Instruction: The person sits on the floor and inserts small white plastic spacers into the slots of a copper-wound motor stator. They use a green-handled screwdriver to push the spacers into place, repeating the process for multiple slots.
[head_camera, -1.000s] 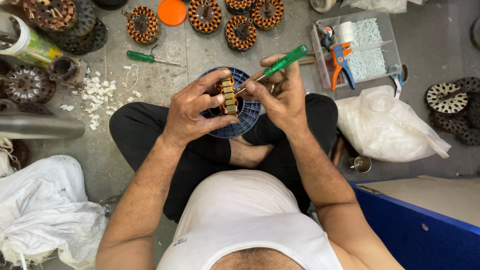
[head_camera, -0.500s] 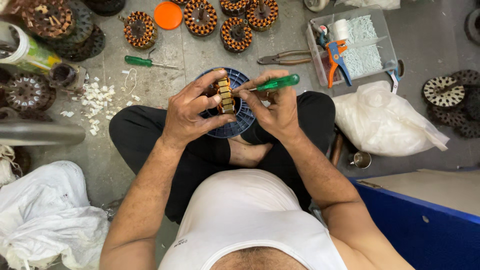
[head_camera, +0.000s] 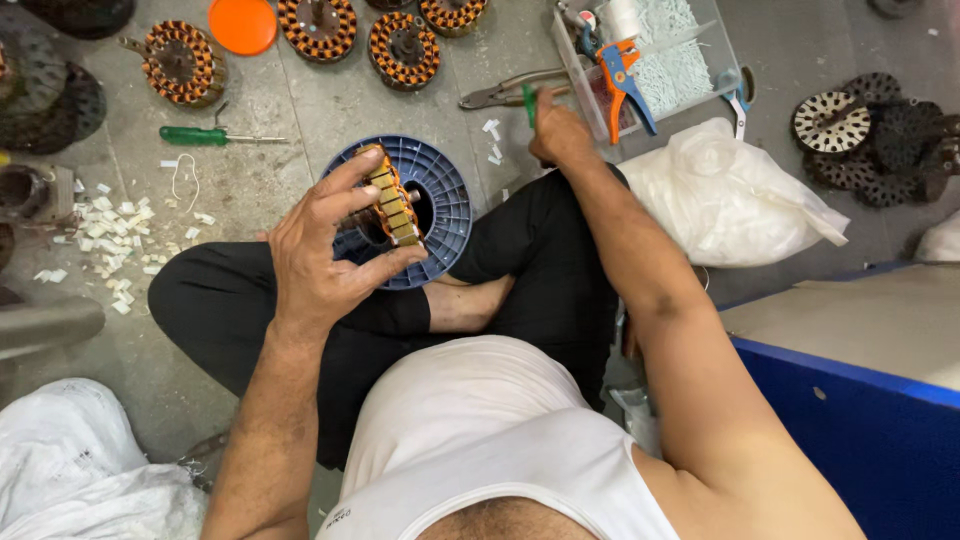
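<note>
A: Head view, single frame. Person sits cross-legged on the concrete floor (head_camera: 300, 120). Left hand (head_camera: 320, 255) holds a wound stator core (head_camera: 392, 208) edge-on, above the lap. Grip?

B: Fingers (head_camera: 345, 172) curl over the top of the core, thumb presses from below; the core is pinched between them. Copper-coloured windings and pale laminations show on the exposed edge. Directly behind it, on the floor and against the knee, lies a blue plastic spool (head_camera: 445, 205).

A: Right hand (head_camera: 562, 135)?

B: Reached out well away from the core, close to the pliers (head_camera: 505, 92) and to the clear plastic tray (head_camera: 715, 60). Fingers are closed around a green-handled tool (head_camera: 528, 102); only a short piece of the handle shows above the fist. Whether the hand touches the pliers, cannot tell.

A: Tray contents?

B: Orange-and-blue cutters (head_camera: 622, 75), white small pieces, a white roll at the near corner. A crumpled white plastic bag (head_camera: 725, 195) lies just beside the tray, next to the right forearm.

A: Rest of the floor?

B: A second green screwdriver (head_camera: 210, 136) lies left of the spool. White scraps (head_camera: 110, 215) are scattered further left. Along the top edge, several more wound stators (head_camera: 405, 48) and an orange lid (head_camera: 243, 24). Dark perforated discs (head_camera: 835, 122) at far right. Blue-sided box (head_camera: 850, 430) at lower right.
</note>
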